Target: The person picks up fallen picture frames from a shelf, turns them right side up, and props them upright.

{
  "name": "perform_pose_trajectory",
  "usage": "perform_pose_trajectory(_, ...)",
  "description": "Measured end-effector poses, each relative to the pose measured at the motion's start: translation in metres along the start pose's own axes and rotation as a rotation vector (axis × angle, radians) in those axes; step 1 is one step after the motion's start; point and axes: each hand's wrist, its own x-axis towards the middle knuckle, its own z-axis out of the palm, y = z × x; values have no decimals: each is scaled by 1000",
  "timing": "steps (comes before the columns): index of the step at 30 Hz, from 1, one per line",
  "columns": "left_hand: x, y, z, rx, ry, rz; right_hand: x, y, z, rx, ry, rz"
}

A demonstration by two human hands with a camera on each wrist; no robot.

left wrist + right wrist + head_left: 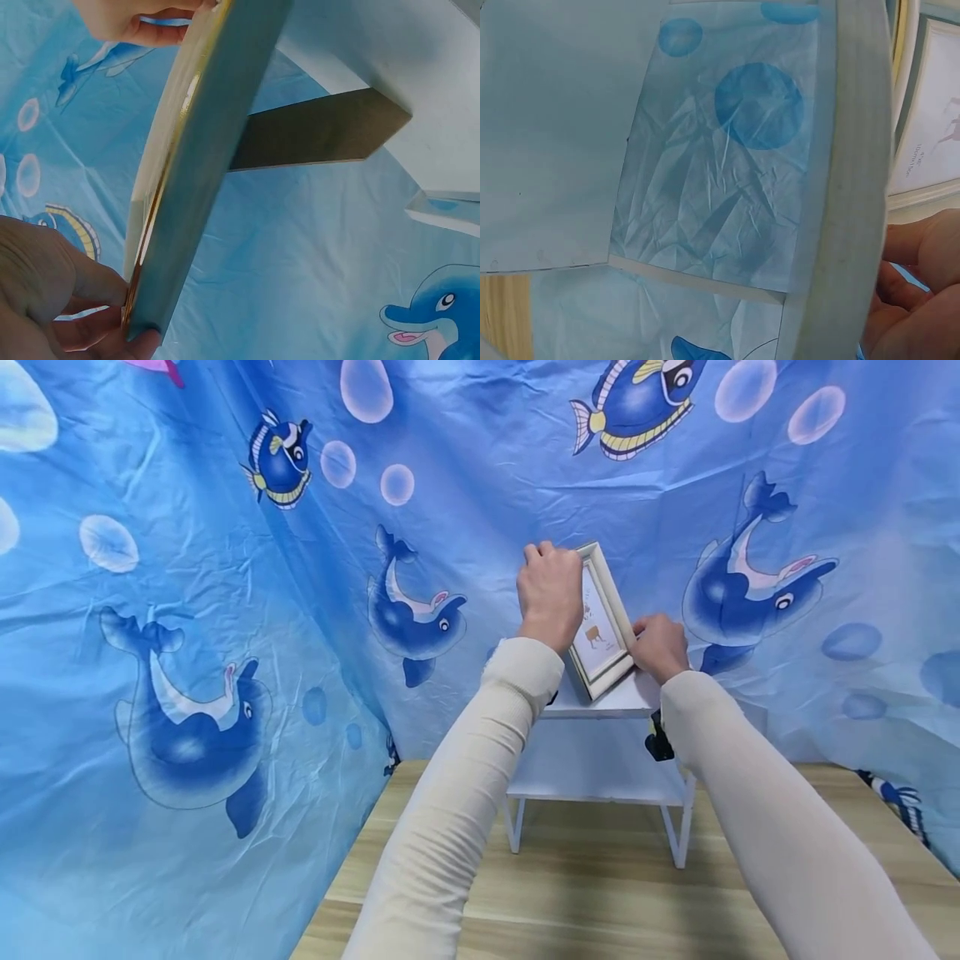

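Note:
A white picture frame (pixel 600 620) with a small animal print stands tilted on the top of a white two-tier shelf (pixel 600 702). My left hand (pixel 550 593) grips the frame's upper left corner, fingers curled over its top edge. My right hand (pixel 660 646) holds the frame's lower right corner on the shelf top. In the left wrist view the frame (pixel 191 165) shows edge-on with its dark back stand (pixel 315 131) folded out, my fingers (pixel 67 300) pinching its corner. The right wrist view shows the shelf edge (pixel 847 187), a bit of the frame (pixel 930 127) and my fingers (pixel 915 300).
The shelf stands on a wooden table (pixel 600 893) against a blue cloth backdrop (pixel 225 610) printed with dolphins, fish and bubbles. The cloth closes in the left side and the back. Bare tabletop lies in front of the shelf.

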Motion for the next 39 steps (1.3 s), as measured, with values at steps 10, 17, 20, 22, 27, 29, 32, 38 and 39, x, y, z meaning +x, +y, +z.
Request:
perform_pose_trajectory(10, 0, -2, 0, -46, 33, -8, -11, -5, -2, 11, -6, 43)
perform_pose_trajectory(17, 2, -3, -2, -78, 47, 1, -16, -9, -9, -36, 4, 22)
perform_pose_trajectory(20, 4, -5, -2, -106, 52, -12, -17, -12, -11, -63, 2, 19)
perform_pose_trajectory(22, 4, -7, -1, -118, 44, -21, -18, -14, -12, -73, -4, 24)
perform_pose_trajectory(27, 4, -13, 0, -144, 43, -36, -19, -17, -12, -64, -32, 45)
perform_pose_trajectory(29, 4, -14, 2, -151, 51, -34, -20, -18, -12, -55, -39, 50)
perform_pose_trajectory(32, 3, -14, 4, -157, 54, -23, -22, -17, -12, -60, -41, 50)
perform_pose_trajectory(38, 3, -16, 8, -172, 54, -14, -25, -16, -12, -77, -40, 63)
perform_pose_trajectory(39, 3, -16, 8, -175, 56, -14, -25, -16, -12, -74, -42, 70)
